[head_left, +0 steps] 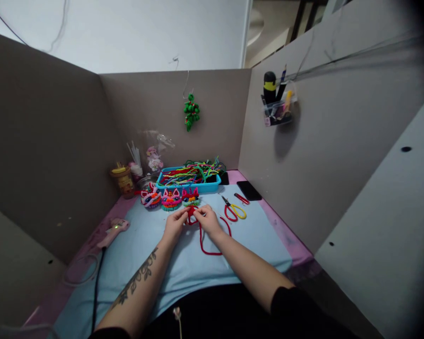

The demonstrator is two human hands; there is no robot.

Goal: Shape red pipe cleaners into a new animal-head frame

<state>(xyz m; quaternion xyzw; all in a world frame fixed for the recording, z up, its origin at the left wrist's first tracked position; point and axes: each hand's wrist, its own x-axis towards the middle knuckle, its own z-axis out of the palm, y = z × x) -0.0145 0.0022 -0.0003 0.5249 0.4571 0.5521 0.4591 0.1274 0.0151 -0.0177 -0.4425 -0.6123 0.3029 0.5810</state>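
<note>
My left hand (175, 222) and my right hand (208, 219) meet over the light blue mat (183, 268), both pinching a small red pipe-cleaner piece (191, 213). From that piece a long red pipe-cleaner tail (207, 245) loops down across the mat beside my right wrist. Just beyond my fingers stand three small colourful pipe-cleaner heads with ears (170, 198) in a row.
A blue tray of mixed pipe cleaners (189, 178) sits at the back. Scissors with red and yellow handles (234, 210) and a black phone (249, 190) lie to the right. A pink glue gun (113, 230) with its cord lies left. Grey partition walls enclose the desk; a green ornament (191, 111) hangs on the back wall.
</note>
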